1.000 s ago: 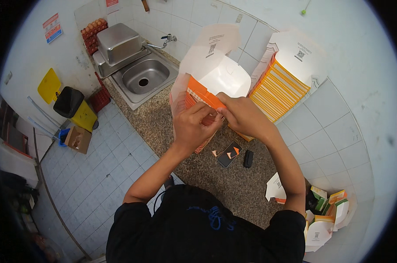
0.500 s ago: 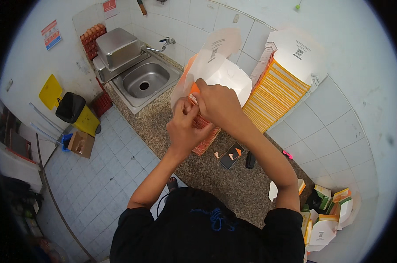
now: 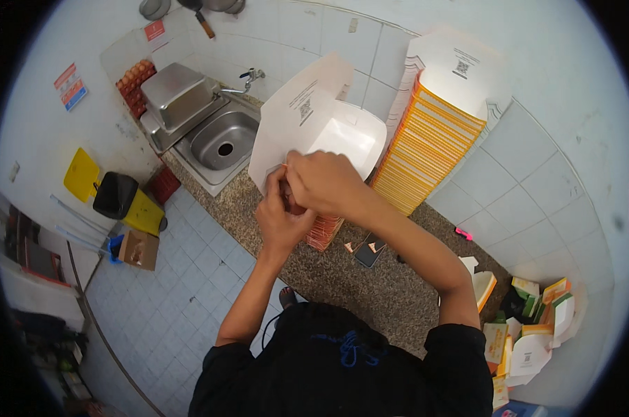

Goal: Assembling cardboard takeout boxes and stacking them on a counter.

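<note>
A white cardboard food box (image 3: 356, 133) with a tall raised flap (image 3: 293, 104) stands at the middle of the counter. My right hand (image 3: 328, 182) has its fingers closed on the near left corner of the box. Just below it, my left hand (image 3: 281, 221) pinches the same corner, thumb and fingertips drawn together. My hands hide the exact fold between them. Under the box, the edge of a reddish-orange pile of cardboard (image 3: 323, 235) shows. Right of it rises a tall stack of nested yellow-and-white boxes (image 3: 429, 142).
A steel sink (image 3: 221, 146) lies at the far left, with an upturned steel tub (image 3: 177, 94) and egg trays beside it. A phone (image 3: 367, 254) with small cardboard scraps lies nearer. Folded boxes (image 3: 530, 351) pile up at the right. A yellow bin (image 3: 137, 208) stands on the floor.
The blurred flap of the box now stands still and upright, farther left. Both hands have shifted slightly left and nearer, still together at the box's corner. The whole view has turned a little.
</note>
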Available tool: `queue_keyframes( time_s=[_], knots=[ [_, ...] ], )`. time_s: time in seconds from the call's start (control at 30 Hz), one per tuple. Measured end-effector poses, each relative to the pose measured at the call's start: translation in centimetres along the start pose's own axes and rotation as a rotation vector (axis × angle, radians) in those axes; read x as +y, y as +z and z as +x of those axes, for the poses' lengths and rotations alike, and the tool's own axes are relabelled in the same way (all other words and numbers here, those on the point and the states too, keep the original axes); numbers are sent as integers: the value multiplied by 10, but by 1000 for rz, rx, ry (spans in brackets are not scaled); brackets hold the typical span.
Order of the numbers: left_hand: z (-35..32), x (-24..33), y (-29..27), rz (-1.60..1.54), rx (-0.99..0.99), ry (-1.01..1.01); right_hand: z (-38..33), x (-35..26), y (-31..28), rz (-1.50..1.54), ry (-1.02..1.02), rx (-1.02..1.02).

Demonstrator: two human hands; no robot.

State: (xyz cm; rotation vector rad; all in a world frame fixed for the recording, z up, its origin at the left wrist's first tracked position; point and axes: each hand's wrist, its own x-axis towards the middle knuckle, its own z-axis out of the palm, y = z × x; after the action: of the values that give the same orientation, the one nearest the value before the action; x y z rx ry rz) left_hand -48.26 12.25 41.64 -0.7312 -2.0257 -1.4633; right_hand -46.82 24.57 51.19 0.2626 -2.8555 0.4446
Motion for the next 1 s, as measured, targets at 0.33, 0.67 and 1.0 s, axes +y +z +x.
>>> queue_keyframes(
  time_s=[0.33,0.67,1.0],
  knots=[
    [-6,32,21,220,-125,391,64,148,14,-257,170,586],
    [-10,13,24,253,-79,453,-235,210,53,-25,490,675],
    [-14,13,25,228,-60,456,-584,270,115,-707,1173,-386]
  ],
)
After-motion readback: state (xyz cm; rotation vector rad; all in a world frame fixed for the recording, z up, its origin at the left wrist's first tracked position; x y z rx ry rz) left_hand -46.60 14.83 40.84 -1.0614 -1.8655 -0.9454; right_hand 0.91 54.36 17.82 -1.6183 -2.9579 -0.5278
